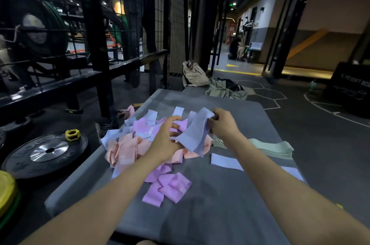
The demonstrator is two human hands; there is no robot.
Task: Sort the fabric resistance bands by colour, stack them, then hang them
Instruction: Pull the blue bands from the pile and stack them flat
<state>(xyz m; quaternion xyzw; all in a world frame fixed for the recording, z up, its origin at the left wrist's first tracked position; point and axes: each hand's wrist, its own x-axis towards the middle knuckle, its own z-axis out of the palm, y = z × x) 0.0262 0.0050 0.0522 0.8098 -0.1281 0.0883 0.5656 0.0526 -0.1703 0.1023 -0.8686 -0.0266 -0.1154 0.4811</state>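
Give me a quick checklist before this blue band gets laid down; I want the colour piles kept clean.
1. Band held: ok. The right hand pinches the blue band's top end; the left hand grips its lower end.
2. Band free of the mixed heap: cannot tell; its lower part hangs over the heap.
3. Blue pile to receive it: ok. A flat blue band lies on the grey mat, in front of the heap.
4. Green stack kept apart: ok, squared up at the right.
5. Sorting finished: not ok. Pink, peach and blue bands are mixed in the heap.
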